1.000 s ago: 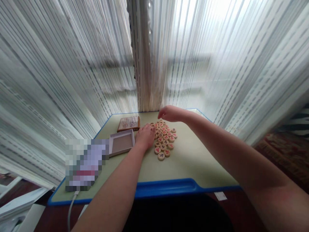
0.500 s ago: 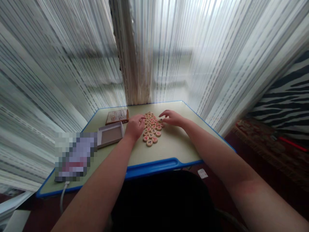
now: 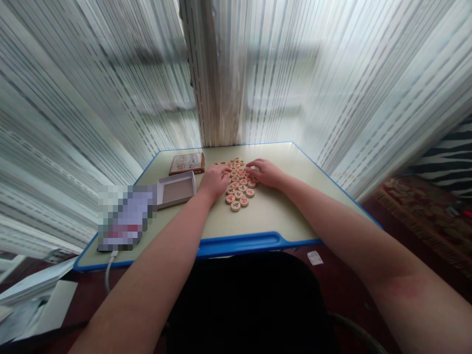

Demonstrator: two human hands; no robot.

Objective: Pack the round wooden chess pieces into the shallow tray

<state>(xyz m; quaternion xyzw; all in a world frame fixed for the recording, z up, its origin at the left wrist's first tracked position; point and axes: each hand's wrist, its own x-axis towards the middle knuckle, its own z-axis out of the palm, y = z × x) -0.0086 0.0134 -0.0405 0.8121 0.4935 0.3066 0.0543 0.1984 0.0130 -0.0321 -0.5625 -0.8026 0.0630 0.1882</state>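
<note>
Several round wooden game pieces [image 3: 238,189] with red and dark marks lie in a cluster on a pale green table with a blue rim [image 3: 239,243]. My left hand [image 3: 214,179] rests on the left side of the cluster, fingers stretched over the pieces. My right hand [image 3: 264,172] lies on the right side, fingers spread flat on the pieces. Neither hand holds anything that I can see.
An open shallow box [image 3: 176,189] sits left of the pieces, its patterned lid [image 3: 187,163] behind it. A blurred-out device with a white cable [image 3: 108,265] lies at the table's left front. Sheer curtains [image 3: 110,98] surround the table. A rug [image 3: 424,211] lies at right.
My right hand came down from above the far end of the cluster onto its right side. My left hand stayed on the left side. The view shifted.
</note>
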